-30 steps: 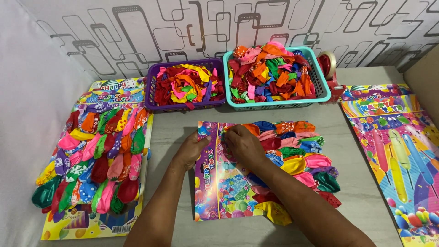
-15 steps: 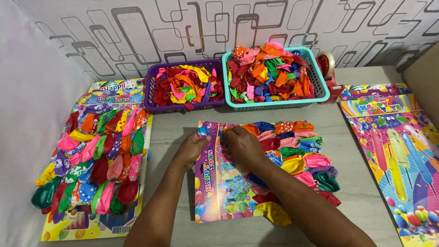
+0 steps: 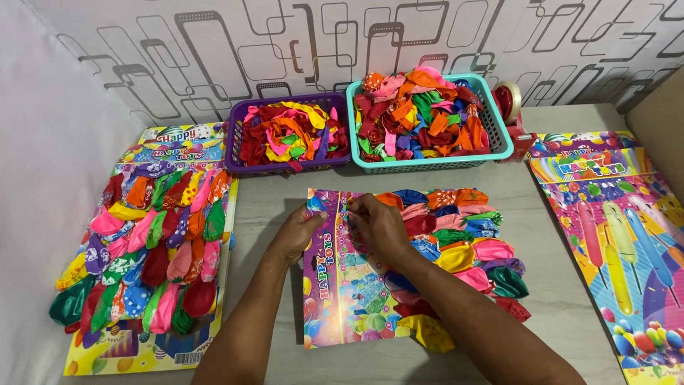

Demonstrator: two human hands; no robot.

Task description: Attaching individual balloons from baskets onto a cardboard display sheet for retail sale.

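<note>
Colourful printed display card (image 3: 342, 285) flat on the grey table (image 3: 271, 192), centre of the view, upright rectangle with purple, pink and yellow artwork along its left half. Right half covered by rows of flat uninflated balloons (image 3: 463, 242) fixed to it: orange, pink, red, blue, yellow, green, some dotted, spilling past the right edge. Lowest yellow one hanging off the bottom corner.

Left hand (image 3: 296, 232) at the card's upper left edge, thumb on top, fingers curled under, pinching the card. Right hand (image 3: 377, 224) just beside it on the card's upper middle, fingertips bunched and pressed down near the top edge; whether something small sits pinched between them cannot be told. Right forearm lying diagonally across the card's lower right, hiding part of the balloon rows.

To the left, a second card fully loaded with balloons (image 3: 142, 242), touching the white side wall. Behind, against the patterned wall, a purple basket (image 3: 235, 153) and a teal basket (image 3: 499, 142) side by side, both heaped with loose balloons. Tape dispenser (image 3: 513, 117) just right of the teal basket. At far right, bare printed cards (image 3: 613, 235) stacked, well apart from the hands.
</note>
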